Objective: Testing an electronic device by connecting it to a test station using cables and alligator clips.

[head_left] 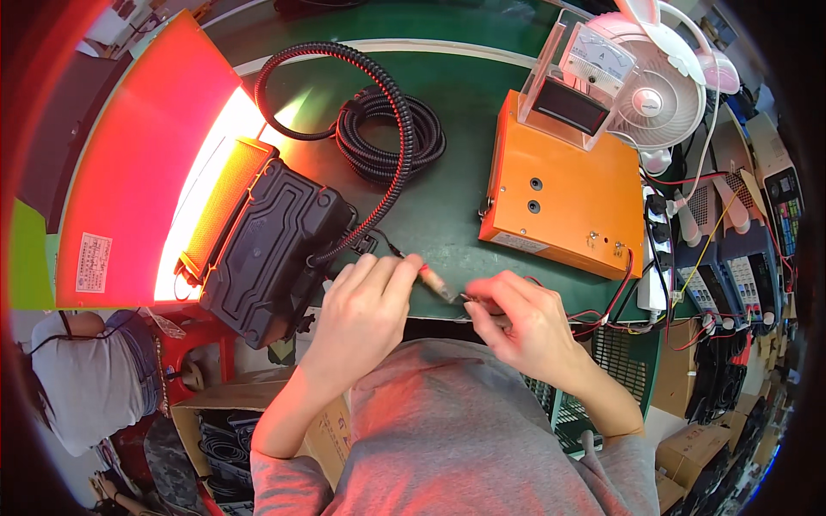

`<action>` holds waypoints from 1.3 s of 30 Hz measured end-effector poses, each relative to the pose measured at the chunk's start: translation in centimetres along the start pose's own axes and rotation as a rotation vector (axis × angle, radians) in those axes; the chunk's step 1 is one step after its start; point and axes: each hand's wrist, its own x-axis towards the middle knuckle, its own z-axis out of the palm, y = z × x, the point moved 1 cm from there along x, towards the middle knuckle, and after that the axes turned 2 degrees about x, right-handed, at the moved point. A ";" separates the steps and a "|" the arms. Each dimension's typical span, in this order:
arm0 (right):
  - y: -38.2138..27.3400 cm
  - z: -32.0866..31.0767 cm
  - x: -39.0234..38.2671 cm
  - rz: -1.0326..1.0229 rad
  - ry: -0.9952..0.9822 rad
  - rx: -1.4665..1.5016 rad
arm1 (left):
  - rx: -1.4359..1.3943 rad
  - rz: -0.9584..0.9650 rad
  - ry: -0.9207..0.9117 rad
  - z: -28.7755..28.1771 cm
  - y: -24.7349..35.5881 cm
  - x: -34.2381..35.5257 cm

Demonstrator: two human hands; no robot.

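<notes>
My left hand (366,310) is closed at the front edge of the green workbench, knuckles upward. From its fingers a short tan, rod-like piece (439,282) with a greyish tip points toward my right hand; its kind cannot be made out. A thin black cable (391,246) runs from the black ribbed case (274,249) toward my left fingers. My right hand (525,314) is pinched near the rod's tip, on something small and dark that is too small to name. The two hands are a short gap apart.
A glowing red-lit panel (142,172) stands left, beside the black case. Coiled black corrugated hose (387,142) lies behind. At right are an orange box (564,189), an analog meter (595,62), a pink-white fan (650,101), instruments and wires. Another person (86,370) sits at far left.
</notes>
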 end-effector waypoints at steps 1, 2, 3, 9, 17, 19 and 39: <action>-0.3 -0.2 0.1 0.001 0.000 0.002 | 0.000 -0.001 -0.002 -0.2 0.2 0.3; -0.4 -0.5 0.3 0.090 -0.038 0.041 | -0.031 0.003 -0.048 -0.4 0.5 0.8; -0.4 -0.7 0.4 0.178 -0.075 0.082 | -0.061 0.006 -0.094 -0.4 0.7 1.1; 0.5 0.7 0.2 0.029 -0.048 -0.196 | 0.075 -0.201 0.017 1.3 -1.1 0.9; 0.7 4.7 3.0 -0.051 0.021 -0.298 | -0.069 -0.127 0.016 2.1 -2.8 0.6; 1.3 5.4 3.5 -0.106 0.056 -0.344 | -0.090 -0.117 0.028 2.1 -2.8 0.7; 2.0 1.9 13.4 -0.490 0.096 -0.514 | 0.591 -0.397 0.217 -7.5 -2.4 -2.8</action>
